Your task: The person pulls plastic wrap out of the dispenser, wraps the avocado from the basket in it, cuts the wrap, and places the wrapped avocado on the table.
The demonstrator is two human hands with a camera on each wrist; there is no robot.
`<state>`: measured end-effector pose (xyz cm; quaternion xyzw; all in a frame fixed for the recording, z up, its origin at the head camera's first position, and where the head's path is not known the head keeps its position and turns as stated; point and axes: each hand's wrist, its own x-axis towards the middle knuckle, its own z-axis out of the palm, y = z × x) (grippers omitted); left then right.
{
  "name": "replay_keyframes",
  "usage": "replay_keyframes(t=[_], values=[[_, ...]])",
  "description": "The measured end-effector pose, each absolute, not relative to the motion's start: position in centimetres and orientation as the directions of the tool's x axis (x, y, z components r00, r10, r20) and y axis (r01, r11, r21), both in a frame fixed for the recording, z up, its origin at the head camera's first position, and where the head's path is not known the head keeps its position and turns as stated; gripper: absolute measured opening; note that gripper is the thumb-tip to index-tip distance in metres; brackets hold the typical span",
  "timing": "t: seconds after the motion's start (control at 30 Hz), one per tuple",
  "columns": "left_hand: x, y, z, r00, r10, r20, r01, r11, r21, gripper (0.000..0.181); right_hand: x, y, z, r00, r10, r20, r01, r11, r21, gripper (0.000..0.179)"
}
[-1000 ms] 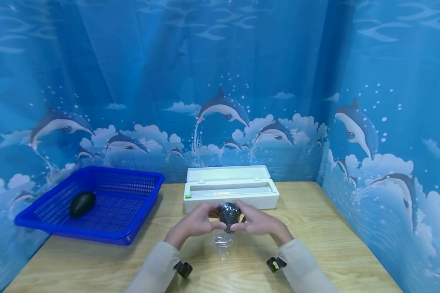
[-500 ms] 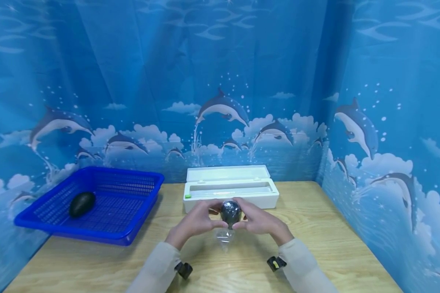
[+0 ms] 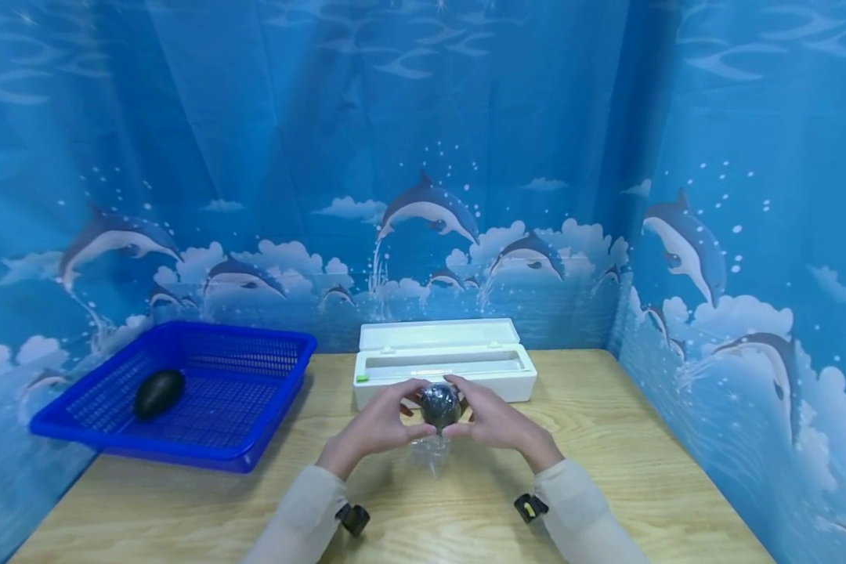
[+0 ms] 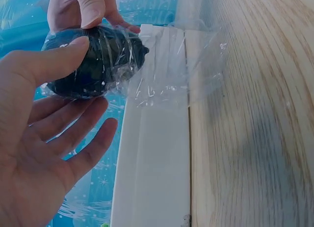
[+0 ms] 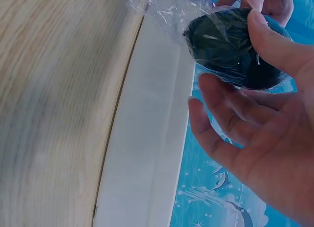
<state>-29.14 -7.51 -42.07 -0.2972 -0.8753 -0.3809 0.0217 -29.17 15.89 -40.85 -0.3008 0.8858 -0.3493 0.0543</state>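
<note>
Head view | grip: left hand (image 3: pixel 377 421) and right hand (image 3: pixel 498 419) pinch one dark fruit (image 3: pixel 440 406) between thumbs and fingers, before the white box (image 3: pixel 511 387) | done: clear film (image 4: pixel 115 53) round its body | pending, seemingly: loose film end (image 4: pixel 198 65) unsmoothed; second fruit (image 3: pixel 158 393) sits in blue basket (image 3: pixel 243 457)

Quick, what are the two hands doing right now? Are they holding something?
Left hand: holding one side of the dark fruit, which is wrapped in clear plastic.
Right hand: holding the same fruit's other side.
</note>
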Motion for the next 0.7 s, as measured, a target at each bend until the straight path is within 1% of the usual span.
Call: replay_keyframes(t=[0.2,0.43,0.7], values=[[-29.17,-7.48,-41.96,-0.834,0.473,0.283,0.525,0.526,0.669,0.065,-29.35,16.01,-40.79,-0.801,-0.583,0.135,-0.514,0.556,-0.653,0.066],[-29.11,-7.43,-41.90,-0.845,0.487,0.221,0.473,0.488,0.734,0.065,-29.13,16.24,-40.37,-0.790,-0.596,0.141,-0.518,0.527,-0.673,0.070],[-28.93,-7.35,-42.03,-0.849,0.493,0.190,0.441,0.461,0.770,0.066,-29.13,16.44,-40.45,-0.777,-0.624,0.081,-0.478,0.502,-0.721,0.075]])
